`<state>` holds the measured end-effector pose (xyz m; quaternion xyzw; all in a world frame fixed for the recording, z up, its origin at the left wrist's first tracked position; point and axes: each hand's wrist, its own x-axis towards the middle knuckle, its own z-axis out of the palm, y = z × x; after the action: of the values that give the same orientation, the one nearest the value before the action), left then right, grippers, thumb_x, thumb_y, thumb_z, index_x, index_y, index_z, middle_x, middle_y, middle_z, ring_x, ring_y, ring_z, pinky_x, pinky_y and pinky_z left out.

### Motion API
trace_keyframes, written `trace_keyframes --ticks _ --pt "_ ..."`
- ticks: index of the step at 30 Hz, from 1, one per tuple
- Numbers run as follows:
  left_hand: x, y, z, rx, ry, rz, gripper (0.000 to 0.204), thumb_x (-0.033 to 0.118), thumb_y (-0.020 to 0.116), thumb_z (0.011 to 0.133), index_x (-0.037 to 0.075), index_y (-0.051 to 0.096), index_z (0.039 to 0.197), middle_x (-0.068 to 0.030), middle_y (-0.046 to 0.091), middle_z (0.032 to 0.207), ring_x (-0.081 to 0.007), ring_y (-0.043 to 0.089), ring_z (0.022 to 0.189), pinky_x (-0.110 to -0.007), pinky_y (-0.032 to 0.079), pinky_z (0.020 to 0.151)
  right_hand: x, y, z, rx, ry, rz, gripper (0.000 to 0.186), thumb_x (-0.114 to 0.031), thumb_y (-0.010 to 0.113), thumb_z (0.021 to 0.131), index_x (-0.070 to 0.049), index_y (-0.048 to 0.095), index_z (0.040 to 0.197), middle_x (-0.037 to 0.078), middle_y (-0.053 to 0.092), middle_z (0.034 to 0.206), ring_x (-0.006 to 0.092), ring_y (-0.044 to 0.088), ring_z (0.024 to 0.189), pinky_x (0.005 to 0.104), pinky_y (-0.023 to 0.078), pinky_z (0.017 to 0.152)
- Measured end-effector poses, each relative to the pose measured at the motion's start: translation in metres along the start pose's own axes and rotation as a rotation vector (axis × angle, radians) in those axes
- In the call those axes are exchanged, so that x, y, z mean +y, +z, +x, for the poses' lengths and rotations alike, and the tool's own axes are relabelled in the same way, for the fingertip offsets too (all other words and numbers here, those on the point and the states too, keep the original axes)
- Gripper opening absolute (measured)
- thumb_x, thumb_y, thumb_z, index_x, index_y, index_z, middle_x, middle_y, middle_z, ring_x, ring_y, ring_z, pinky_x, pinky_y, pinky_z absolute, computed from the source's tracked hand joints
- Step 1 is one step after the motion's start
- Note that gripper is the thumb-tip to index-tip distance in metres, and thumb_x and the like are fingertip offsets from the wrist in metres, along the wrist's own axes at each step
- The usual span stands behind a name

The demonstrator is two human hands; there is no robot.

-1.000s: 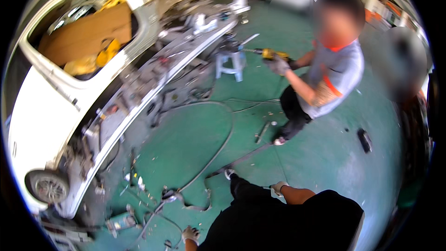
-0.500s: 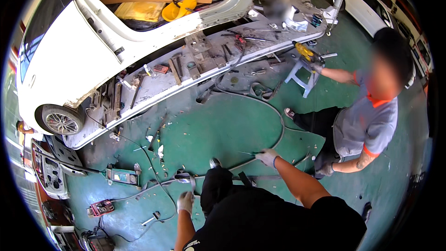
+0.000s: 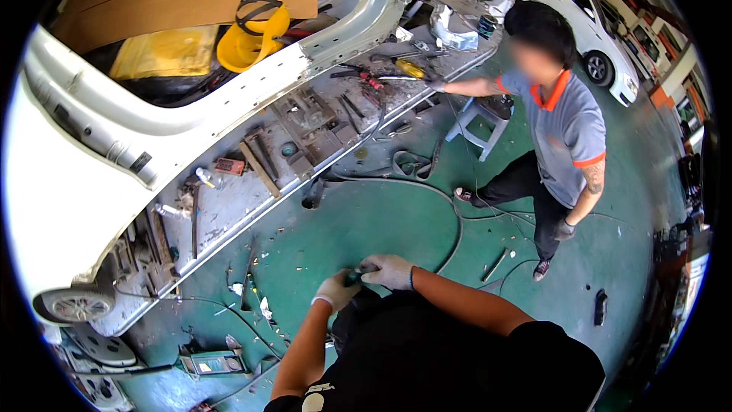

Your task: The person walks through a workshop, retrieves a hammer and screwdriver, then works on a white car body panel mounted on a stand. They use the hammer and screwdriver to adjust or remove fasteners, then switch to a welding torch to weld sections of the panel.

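Note:
My left hand (image 3: pixel 334 290) and my right hand (image 3: pixel 387 271), both in white knit gloves, meet close together in front of my body. The fingers of both are curled around a small dark green thing (image 3: pixel 353 278) between them. Most of it is covered by the gloves, so its kind does not show. A grey hose (image 3: pixel 460 233) curves over the green floor just beyond my right hand.
At right, a co-worker (image 3: pixel 560 114) reaches toward a yellow-handled tool (image 3: pixel 409 69) on the tool-strewn platform (image 3: pixel 328 154). A white car body (image 3: pixel 84 175) stands on that platform. Also around are a grey stool (image 3: pixel 480 128), a green machine (image 3: pixel 213 362) and cables.
My hands, apart before, have come together, and the thin rod at my right hand no longer shows. The co-worker's arm has moved left with the yellow tool, from above the stool to the platform.

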<state>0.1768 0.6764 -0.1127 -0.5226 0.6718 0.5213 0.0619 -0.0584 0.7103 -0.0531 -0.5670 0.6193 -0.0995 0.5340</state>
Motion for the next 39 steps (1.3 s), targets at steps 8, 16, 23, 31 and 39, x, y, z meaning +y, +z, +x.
trace_keyframes --ticks 8,16,23,31,39 --pt "-0.293 -0.010 -0.001 0.396 -0.785 -0.968 0.025 0.029 0.077 0.097 0.012 0.058 0.096 -0.0035 0.051 0.073 -0.0194 0.049 0.054 -0.037 0.043 0.044 0.042 -0.034 0.092 0.110 0.263 0.027 0.045 -0.036 0.071 0.099 -0.007 0.072 0.134 0.010 0.078 0.113 0.0220 0.074 0.099 0.0350 0.059 0.090" --pt "-0.299 0.024 -0.089 0.644 -1.202 -1.028 0.019 0.024 0.078 0.093 0.009 0.066 0.091 -0.0034 0.061 0.072 -0.0188 0.059 0.065 -0.041 0.049 0.058 0.030 -0.111 0.229 0.012 0.242 0.112 0.027 -0.032 0.070 0.101 -0.007 0.074 0.110 0.001 0.072 0.088 0.0132 0.066 0.075 0.0321 0.054 0.068" --pt "-0.185 0.003 0.004 0.633 -0.915 -0.746 0.024 0.026 0.080 0.092 0.006 0.068 0.095 -0.0044 0.065 0.077 -0.0184 0.061 0.068 -0.041 0.051 0.061 -0.042 -0.238 0.387 -0.041 -0.066 0.452 0.041 -0.040 0.054 0.110 -0.010 0.061 0.082 0.002 0.060 0.070 0.0128 0.056 0.063 0.0333 0.048 0.060" --pt "-0.146 -0.064 0.021 0.701 -0.817 -0.733 0.033 0.028 0.085 0.090 0.001 0.071 0.101 -0.0065 0.072 0.085 -0.0181 0.064 0.072 -0.039 0.053 0.066 -0.303 -0.397 0.471 -0.024 -0.254 1.182 0.047 -0.042 0.057 0.110 -0.017 0.057 0.149 0.008 0.072 0.107 0.0177 0.072 0.076 0.0342 0.062 0.065" --pt "-0.071 -0.219 0.076 0.761 -0.565 -0.828 0.019 0.009 0.080 0.092 0.002 0.068 0.103 -0.0038 0.069 0.087 -0.0152 0.063 0.071 -0.034 0.052 0.064 -0.313 -0.378 0.552 0.294 -0.281 1.248 0.031 -0.023 0.070 0.095 -0.005 0.067 0.121 0.013 0.074 0.096 0.0198 0.071 0.072 0.0324 0.060 0.063"
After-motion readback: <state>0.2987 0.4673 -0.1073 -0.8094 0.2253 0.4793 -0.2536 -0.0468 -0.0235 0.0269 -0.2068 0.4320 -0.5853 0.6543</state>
